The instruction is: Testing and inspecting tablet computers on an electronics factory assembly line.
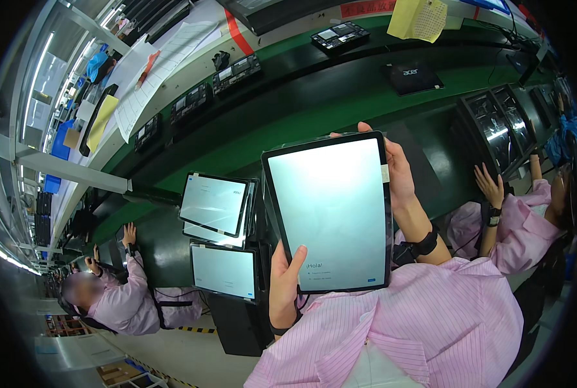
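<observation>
A large tablet with a dark frame and a bright, lit screen is held up in front of me, tilted slightly. My left hand grips its lower left edge, thumb lying over the front. At the upper right edge, my right hand wraps round the side with its fingers behind the tablet. Left of it lies a stack of lit tablets, the top one in clear film. Another lit tablet rests just below that stack, nearer to me.
Opened devices with bare circuit boards line the bench's far side. A black lid or panel lies at the far right, near a dark rack. Co-workers in pink sit at left and right. Yellow paper hangs above.
</observation>
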`<action>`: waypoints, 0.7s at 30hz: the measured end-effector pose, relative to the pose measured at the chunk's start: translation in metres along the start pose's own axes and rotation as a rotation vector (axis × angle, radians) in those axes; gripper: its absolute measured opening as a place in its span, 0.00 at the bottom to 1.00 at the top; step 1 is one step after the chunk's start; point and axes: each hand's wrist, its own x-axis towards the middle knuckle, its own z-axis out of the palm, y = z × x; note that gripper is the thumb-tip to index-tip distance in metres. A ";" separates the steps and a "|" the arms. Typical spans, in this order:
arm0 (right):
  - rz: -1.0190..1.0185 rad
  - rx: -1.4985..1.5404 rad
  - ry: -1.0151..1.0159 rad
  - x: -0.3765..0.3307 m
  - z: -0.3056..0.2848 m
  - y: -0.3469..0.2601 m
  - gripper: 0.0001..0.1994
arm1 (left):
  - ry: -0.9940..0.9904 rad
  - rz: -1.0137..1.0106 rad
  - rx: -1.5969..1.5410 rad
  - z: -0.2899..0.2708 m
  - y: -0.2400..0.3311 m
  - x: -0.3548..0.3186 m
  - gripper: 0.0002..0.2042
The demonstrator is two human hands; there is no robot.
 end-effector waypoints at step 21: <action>-0.007 -0.428 0.089 -0.015 0.054 -0.029 0.24 | 0.387 0.536 0.439 0.014 -0.016 0.000 0.15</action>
